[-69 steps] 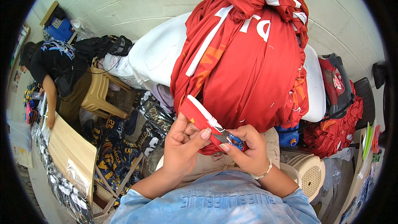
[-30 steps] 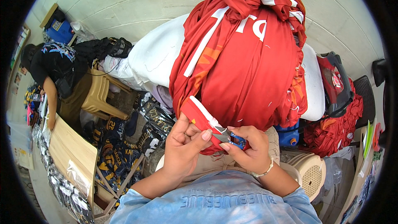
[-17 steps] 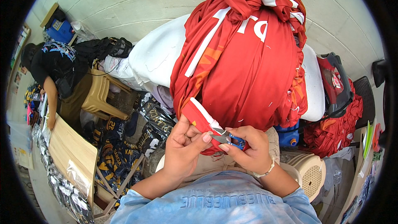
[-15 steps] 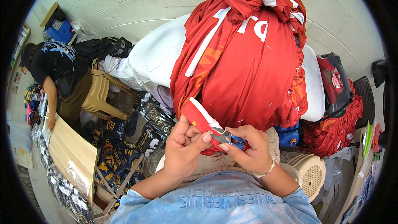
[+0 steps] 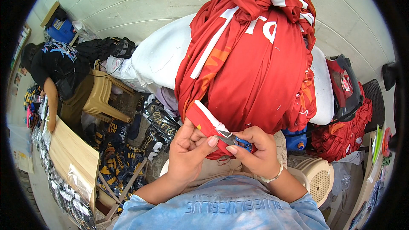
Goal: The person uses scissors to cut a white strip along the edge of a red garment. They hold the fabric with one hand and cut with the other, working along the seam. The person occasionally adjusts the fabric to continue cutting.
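Note:
My left hand [image 5: 190,149] pinches the edge of a red garment [image 5: 199,117] that has a white band and a small yellow patch. In my right hand [image 5: 257,151] is a pair of thread snips [image 5: 241,143] with blue handles and short metal blades. The blade tips lie against the garment's edge beside my left thumb, where a bit of pale thread or trim shows. Just beyond both hands a big pile of red jersey fabric [image 5: 251,81] with white and orange patches is heaped on a white padded surface [image 5: 164,53]. Loose white threads cling to it.
On the left a person in a black shirt [image 5: 59,68] reaches over a wooden board [image 5: 74,153]. A tan plastic chair [image 5: 104,98] and dark bagged garments [image 5: 121,153] stand nearby. To the right are a beige stool [image 5: 319,181], a blue container [image 5: 295,139] and more red cloth [image 5: 336,140].
The snips' blades have drawn closer together at the garment's edge. Both hands stay in nearly the same place.

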A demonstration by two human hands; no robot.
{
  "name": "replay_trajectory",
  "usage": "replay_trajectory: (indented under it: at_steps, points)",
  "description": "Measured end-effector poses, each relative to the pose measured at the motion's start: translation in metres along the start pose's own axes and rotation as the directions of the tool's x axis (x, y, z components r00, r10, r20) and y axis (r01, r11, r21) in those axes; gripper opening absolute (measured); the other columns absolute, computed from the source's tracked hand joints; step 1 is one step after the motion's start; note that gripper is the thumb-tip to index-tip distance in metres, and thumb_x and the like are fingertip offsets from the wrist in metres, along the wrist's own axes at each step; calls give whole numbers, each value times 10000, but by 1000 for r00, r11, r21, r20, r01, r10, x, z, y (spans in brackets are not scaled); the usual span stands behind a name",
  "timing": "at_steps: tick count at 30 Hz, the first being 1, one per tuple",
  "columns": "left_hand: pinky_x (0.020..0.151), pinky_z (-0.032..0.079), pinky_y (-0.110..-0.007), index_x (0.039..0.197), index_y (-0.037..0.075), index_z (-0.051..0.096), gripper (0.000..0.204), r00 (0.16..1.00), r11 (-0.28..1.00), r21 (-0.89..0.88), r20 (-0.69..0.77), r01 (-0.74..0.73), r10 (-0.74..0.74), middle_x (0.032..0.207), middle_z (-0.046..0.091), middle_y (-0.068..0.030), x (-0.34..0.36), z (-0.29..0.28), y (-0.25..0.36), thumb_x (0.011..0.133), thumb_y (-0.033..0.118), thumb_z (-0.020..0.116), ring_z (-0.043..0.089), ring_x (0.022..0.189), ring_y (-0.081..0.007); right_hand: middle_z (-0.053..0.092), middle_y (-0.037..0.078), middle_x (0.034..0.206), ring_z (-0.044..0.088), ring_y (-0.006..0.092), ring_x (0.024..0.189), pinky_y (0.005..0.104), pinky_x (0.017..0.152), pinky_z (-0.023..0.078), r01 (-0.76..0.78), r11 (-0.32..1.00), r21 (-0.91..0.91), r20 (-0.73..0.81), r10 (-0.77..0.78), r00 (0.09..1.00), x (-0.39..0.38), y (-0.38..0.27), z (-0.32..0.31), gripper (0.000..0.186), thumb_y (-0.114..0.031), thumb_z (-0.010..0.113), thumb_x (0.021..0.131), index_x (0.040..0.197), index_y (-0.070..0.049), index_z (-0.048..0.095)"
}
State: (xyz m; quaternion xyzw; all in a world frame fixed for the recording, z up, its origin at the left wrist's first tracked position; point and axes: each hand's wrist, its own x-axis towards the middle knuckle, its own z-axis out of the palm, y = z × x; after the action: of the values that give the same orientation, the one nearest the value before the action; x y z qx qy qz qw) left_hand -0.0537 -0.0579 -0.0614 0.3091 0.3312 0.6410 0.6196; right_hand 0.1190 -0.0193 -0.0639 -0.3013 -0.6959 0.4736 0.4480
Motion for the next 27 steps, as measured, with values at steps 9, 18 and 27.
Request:
replay_trajectory:
  at_steps: [9, 18, 27]
  points:
    - [898, 471, -294, 1367, -1, 324, 566, 1000, 1000, 1, 8, 2, -2, 1123, 602, -112, 0, 1, 1, 864, -37, 580, 593, 1025, -150, 626, 56, 756, 597, 57, 626, 211, 524, 446, -22, 998, 63, -10, 23, 1000, 0, 4, -1, 195, -66, 733, 789, 924, 10, 615]
    - [901, 451, -269, 1358, -5, 340, 550, 1000, 1000, -8, 4, 9, -9, 1110, 609, -105, 0, 2, 2, 864, -56, 576, 591, 1010, -126, 619, 51, 732, 612, 62, 612, 215, 504, 454, -38, 999, 35, -11, 39, 999, -2, 4, -1, 174, -61, 731, 791, 880, 6, 597]
    - [884, 485, -302, 1379, 9, 320, 597, 1000, 999, 21, -5, 25, -25, 1137, 592, -104, 0, 1, 2, 853, -18, 600, 590, 1030, -162, 611, 31, 720, 565, 57, 609, 216, 532, 434, 6, 1000, -28, -43, -7, 999, -5, 10, 0, 170, -64, 746, 777, 850, 2, 607]
